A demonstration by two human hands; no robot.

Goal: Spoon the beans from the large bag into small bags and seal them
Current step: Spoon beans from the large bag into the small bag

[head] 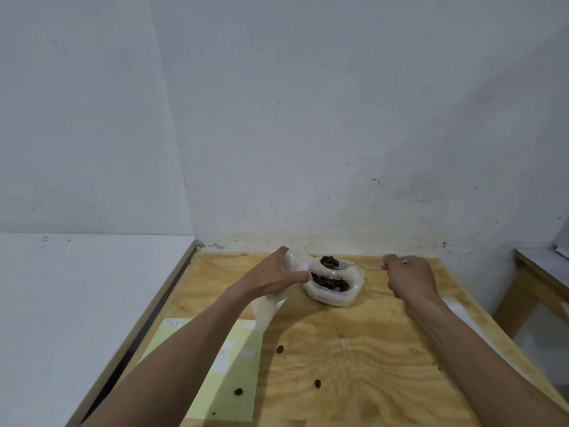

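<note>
Left hand (275, 274) grips small bag (271, 306) (right hand (411, 277) holds spoon (335, 264)).

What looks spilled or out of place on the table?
Three loose beans lie on the table, well short of the large bag; they look spilled. Nothing else stands out.

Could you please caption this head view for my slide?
Left hand holds small clear plastic bag; right hand spoons dark beans.
</note>
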